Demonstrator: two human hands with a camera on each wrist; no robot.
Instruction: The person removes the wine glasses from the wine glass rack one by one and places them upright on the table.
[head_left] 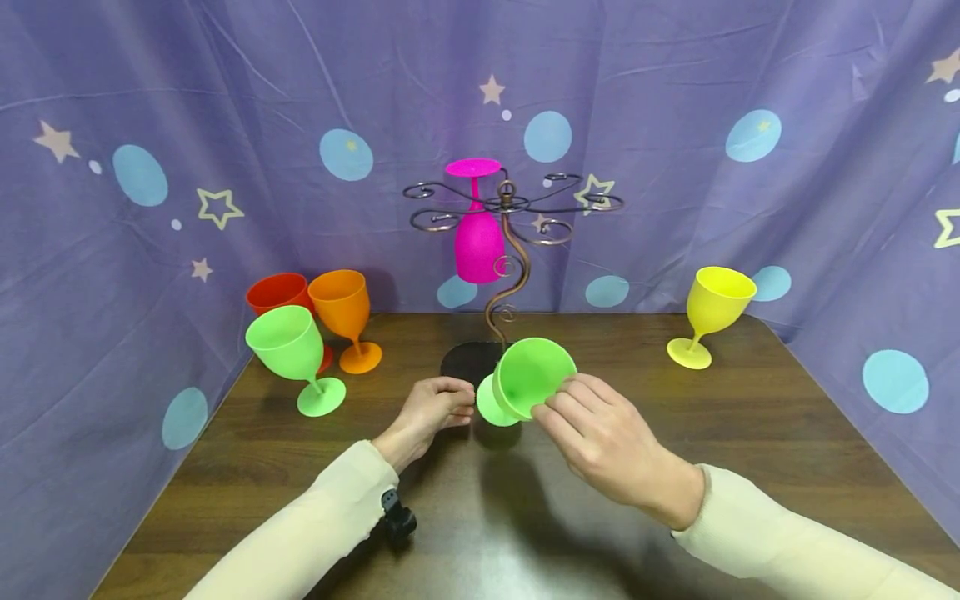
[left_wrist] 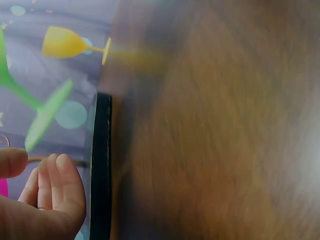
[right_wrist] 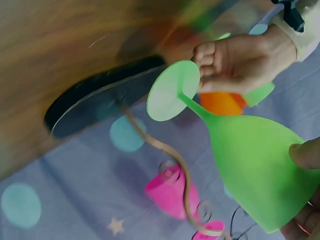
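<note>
My right hand [head_left: 611, 442] grips a light green plastic goblet [head_left: 534, 379] by its rim. In the right wrist view, the thumb presses the outside of the bowl, and the goblet tilts with its stem and round foot [right_wrist: 172, 90] toward my left hand [head_left: 435, 408]. That hand's fingers are loosely bent, with the tips right at the edge of the foot; in the left wrist view a gap shows between thumb and fingers. Behind the goblet stands a bronze wire glass rack [head_left: 517, 271] with curled arms, where a magenta goblet [head_left: 480, 242] hangs upside down.
On the wooden table's left stand another green goblet [head_left: 288, 342], an orange goblet [head_left: 343, 304] and a red goblet [head_left: 277, 290] partly hidden behind. A yellow goblet [head_left: 716, 304] stands at the right. The rack's black base [head_left: 465, 358] sits at centre back, before a purple curtain [head_left: 645, 58].
</note>
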